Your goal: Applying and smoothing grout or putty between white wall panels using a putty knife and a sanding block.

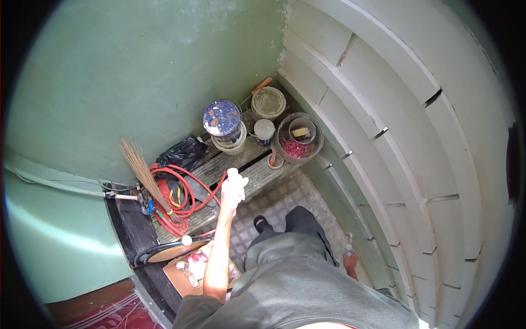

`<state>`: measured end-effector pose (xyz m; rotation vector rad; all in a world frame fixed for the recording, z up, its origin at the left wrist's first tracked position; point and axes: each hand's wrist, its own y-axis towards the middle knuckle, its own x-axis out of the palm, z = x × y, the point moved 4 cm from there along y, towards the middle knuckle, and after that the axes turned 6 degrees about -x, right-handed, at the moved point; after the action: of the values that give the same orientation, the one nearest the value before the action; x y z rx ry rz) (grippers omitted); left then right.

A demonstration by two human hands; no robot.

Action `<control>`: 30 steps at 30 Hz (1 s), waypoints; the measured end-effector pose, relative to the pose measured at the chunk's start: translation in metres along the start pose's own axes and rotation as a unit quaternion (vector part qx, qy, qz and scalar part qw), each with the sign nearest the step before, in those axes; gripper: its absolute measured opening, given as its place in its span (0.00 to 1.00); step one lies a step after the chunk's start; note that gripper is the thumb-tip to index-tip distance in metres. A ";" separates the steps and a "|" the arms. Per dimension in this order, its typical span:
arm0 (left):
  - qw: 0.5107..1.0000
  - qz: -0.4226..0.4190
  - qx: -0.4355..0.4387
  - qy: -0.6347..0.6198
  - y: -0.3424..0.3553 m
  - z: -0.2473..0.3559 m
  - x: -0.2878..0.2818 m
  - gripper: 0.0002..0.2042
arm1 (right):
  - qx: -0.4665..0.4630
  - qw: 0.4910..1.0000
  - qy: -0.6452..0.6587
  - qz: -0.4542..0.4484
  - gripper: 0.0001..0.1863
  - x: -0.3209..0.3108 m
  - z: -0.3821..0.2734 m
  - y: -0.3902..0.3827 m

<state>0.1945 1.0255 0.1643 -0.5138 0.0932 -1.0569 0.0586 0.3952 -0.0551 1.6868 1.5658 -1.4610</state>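
Observation:
My left hand [232, 196] reaches out in front of my body, bleached by bright light. Its fingers are closed around a white object [233, 173] with a rounded top; glare hides what kind it is. Low on the right, beside the wall, my right hand [350, 261] is closed on a small clear object [349, 244], perhaps a plastic bottle, standing up from the fingers. Nearest beyond my left hand is a weathered wooden bench [253, 171]. On it a red hose [191, 193] lies coiled to the left, and a roll of tape [275, 161] to the right.
Paint buckets [222, 118], a lidded tub [268, 102] and a round basin [319, 145] holding a brush stand on the bench. A twig broom [143, 174] leans left beside a black bag [183, 153]. A cardboard box [181, 277] sits lower left. Ledged white wall [378, 109] curves along the right.

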 end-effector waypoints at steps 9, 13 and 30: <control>0.915 -0.037 0.164 0.366 0.062 -0.041 0.091 0.18 | -0.184 0.981 -0.021 -0.066 0.27 -0.037 -0.206 0.102; 0.928 -0.089 0.110 0.344 0.088 -0.058 0.163 0.23 | -0.266 0.962 0.023 -0.065 0.25 -0.082 -0.301 0.161; 0.883 -0.181 0.422 0.097 0.293 0.000 0.317 0.37 | -0.268 0.904 0.333 -0.018 0.32 -0.097 -0.558 0.281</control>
<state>0.5894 0.8694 0.0868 0.3884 -0.2946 -1.3878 0.5529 0.7386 0.1372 1.8844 2.0907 -0.3602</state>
